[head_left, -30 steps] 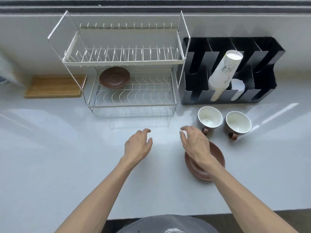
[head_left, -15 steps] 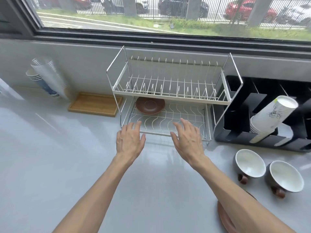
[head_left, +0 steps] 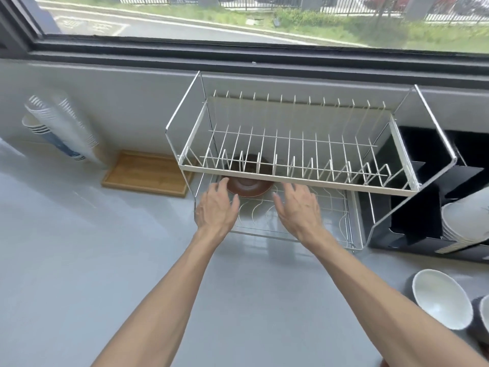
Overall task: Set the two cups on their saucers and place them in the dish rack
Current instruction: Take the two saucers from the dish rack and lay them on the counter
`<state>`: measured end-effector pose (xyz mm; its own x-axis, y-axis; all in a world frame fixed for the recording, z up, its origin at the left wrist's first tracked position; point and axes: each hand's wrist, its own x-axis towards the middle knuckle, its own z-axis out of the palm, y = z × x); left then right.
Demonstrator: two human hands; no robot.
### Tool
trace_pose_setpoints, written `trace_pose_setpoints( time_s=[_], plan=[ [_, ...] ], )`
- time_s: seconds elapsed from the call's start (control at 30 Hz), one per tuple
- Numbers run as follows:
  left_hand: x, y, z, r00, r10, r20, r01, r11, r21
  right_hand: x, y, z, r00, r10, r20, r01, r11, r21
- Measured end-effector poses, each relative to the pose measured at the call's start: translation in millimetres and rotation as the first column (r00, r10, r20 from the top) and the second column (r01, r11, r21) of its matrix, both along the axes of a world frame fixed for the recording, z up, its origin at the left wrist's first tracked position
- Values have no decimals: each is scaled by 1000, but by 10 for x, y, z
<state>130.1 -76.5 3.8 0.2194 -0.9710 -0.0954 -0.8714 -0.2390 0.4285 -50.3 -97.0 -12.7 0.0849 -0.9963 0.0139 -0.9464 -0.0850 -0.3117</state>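
Note:
A white two-tier wire dish rack (head_left: pixel 299 178) stands against the wall under the window. A brown saucer (head_left: pixel 248 185) lies at the left back of its lower tier, partly hidden by the upper tier's front rail. My left hand (head_left: pixel 215 209) reaches into the lower tier with fingers apart, fingertips close to the saucer's left edge. My right hand (head_left: pixel 299 210) is open over the lower tier, right of the saucer. Two cups stand on the counter at the right edge: one (head_left: pixel 440 299) with a white inside, the other (head_left: pixel 483 317) cut off by the frame. The second saucer is out of view.
A black cup-dispenser organiser (head_left: pixel 423 218) with a stack of paper cups (head_left: pixel 468 221) stands right of the rack. A wooden tray (head_left: pixel 146 172) lies left of the rack, with more stacked paper cups (head_left: pixel 60 133) leaning on the wall. The grey counter (head_left: pixel 79 260) spreads to the left.
Both hands have moved forward from the counter into the rack's lower tier, toward the brown saucer. The view has swung up and left, so the cups slid to the right edge.

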Motion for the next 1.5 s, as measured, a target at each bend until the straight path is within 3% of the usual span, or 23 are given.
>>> trace_pose_setpoints(
  time_s=[0.3,0.4,0.5,0.7,0.93,1.1,1.23,1.5],
  plan=[
    [11,-496,-260,993,63,-95,-60,998,35,172,-557,-102,994,-68,90,59,994,92],
    [10,-613,-320,987,93,-129,-91,996,22,211,-686,-88,995,-91,37,83,982,172],
    [30,-702,-407,978,115,-173,-115,993,11,263,-767,-129,984,-115,139,64,942,329],
    [-32,-844,-435,868,332,-368,-317,943,102,375,-855,-275,961,-178,210,125,962,244],
    [-63,-892,-470,787,404,-465,-398,910,117,361,-841,-241,902,-217,374,113,953,281],
    [-81,-786,-530,792,406,-456,-399,910,115,296,-770,-269,885,-278,374,133,920,368],
    [-148,-679,-531,826,395,-402,-384,917,112,267,-622,-256,829,-302,471,174,939,295],
    [-184,-412,-563,805,401,-438,-366,916,165,106,-328,-235,872,-320,370,204,925,319]
  ],
)
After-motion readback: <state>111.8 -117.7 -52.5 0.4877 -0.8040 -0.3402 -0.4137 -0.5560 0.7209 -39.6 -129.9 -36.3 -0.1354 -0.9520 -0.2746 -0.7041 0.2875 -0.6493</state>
